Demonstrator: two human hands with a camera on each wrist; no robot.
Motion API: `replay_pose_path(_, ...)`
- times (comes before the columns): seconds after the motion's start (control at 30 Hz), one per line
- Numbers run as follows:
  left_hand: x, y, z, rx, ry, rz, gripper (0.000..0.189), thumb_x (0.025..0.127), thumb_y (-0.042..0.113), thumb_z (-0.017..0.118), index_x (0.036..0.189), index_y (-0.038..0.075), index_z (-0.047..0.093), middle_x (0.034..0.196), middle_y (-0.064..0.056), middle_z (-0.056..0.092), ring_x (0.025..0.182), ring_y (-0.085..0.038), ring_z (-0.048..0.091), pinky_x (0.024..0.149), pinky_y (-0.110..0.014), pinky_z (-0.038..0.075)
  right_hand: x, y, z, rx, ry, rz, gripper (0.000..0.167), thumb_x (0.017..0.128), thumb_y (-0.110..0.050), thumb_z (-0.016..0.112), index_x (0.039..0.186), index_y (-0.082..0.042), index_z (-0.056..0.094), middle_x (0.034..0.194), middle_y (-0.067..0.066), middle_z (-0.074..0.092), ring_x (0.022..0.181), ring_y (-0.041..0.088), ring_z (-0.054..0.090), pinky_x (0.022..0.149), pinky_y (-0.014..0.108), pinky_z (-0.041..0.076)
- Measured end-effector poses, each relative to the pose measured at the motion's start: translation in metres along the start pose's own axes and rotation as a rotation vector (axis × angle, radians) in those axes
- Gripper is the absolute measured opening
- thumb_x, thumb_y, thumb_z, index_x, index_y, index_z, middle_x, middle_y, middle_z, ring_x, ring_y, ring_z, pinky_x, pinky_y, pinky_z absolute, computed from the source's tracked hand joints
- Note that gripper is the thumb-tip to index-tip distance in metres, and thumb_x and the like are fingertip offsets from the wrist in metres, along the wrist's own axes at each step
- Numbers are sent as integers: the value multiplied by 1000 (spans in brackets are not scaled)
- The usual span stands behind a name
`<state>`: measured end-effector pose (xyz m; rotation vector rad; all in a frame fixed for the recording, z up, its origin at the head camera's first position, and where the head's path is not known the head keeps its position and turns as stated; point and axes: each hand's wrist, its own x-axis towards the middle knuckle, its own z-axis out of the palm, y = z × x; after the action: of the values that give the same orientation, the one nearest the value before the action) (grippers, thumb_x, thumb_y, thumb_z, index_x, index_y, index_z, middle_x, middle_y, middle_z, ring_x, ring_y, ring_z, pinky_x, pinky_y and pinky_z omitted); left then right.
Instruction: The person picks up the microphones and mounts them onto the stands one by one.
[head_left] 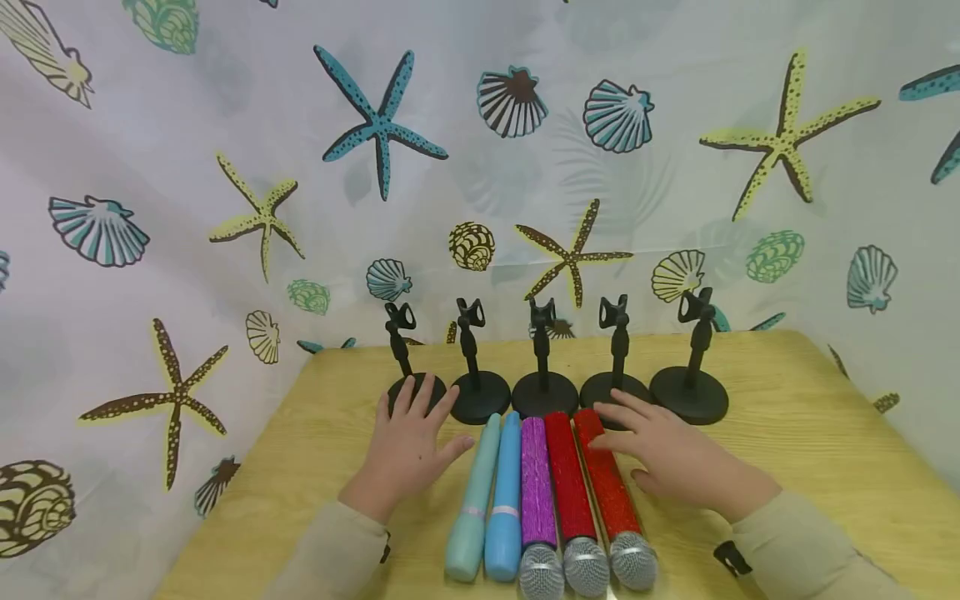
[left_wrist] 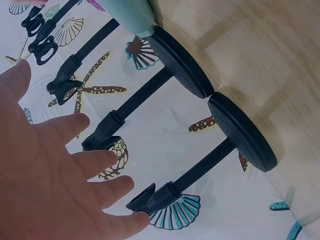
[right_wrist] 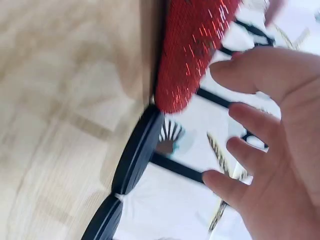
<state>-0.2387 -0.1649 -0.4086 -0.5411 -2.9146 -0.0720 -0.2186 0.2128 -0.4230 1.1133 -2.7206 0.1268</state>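
Observation:
Side by side on the table lie a mint-green microphone (head_left: 471, 504), a blue microphone (head_left: 507, 500), a purple microphone (head_left: 537, 492) and two red microphones (head_left: 567, 475) with silver mesh heads. My left hand (head_left: 408, 446) is just left of the mint one, fingers spread, holding nothing. In the left wrist view its palm (left_wrist: 45, 165) faces the stands. My right hand (head_left: 675, 454) hovers by the rightmost red microphone (head_left: 617, 500), fingers loosely extended; the right wrist view shows a gap between the thumb and the red glittery handle (right_wrist: 187, 60).
Behind the microphones stands a row of several black microphone stands (head_left: 542, 350) with round bases and clips. Left fingers partly cover the leftmost base (head_left: 431, 385). A cloth (head_left: 450, 108) printed with shells and starfish hangs behind the wooden table (head_left: 810, 433).

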Motion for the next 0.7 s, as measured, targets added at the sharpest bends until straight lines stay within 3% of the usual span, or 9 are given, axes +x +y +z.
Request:
replay_pose_path(0.13, 0, 1, 5, -12, 1, -8, 78, 97, 71, 44, 159, 25, 34, 166, -14, 20, 151, -41, 15, 113, -70, 12, 5, -12, 8, 17, -150, -56, 52, 83, -4, 73, 128, -27, 65, 154, 8, 45, 145, 40, 32, 105, 61, 39)
replay_pose_path(0.3, 3, 2, 8, -42, -3, 17, 78, 97, 71, 43, 159, 26, 35, 165, -14, 22, 152, -40, 14, 113, -70, 11, 6, -19, 12, 12, -206, -71, 52, 84, -5, 75, 129, -29, 65, 154, 6, 45, 145, 39, 31, 103, 59, 43)
replay_pose_path(0.4, 6, 3, 7, -68, -3, 37, 79, 97, 73, 41, 159, 26, 35, 165, -15, 21, 152, -40, 14, 114, -69, 10, 4, -17, 12, -13, -192, -93, 50, 83, -7, 77, 125, -32, 67, 150, 5, 49, 144, 39, 34, 103, 58, 43)
replay_pose_path(0.53, 9, 5, 8, -62, -5, 54, 79, 96, 74, 39, 159, 26, 35, 165, -14, 21, 152, -40, 15, 114, -69, 11, -4, -12, 9, 12, -113, -145, 48, 82, -3, 77, 122, -28, 69, 141, 2, 58, 139, 37, 43, 102, 54, 46)
replay_pose_path(0.7, 14, 12, 4, -73, -5, 93, 76, 98, 70, 43, 159, 26, 35, 165, -13, 23, 152, -39, 15, 114, -67, 12, -18, -2, -6, 171, -12, -120, 55, 79, 2, 77, 128, -22, 65, 140, 0, 58, 134, 30, 50, 99, 50, 48)
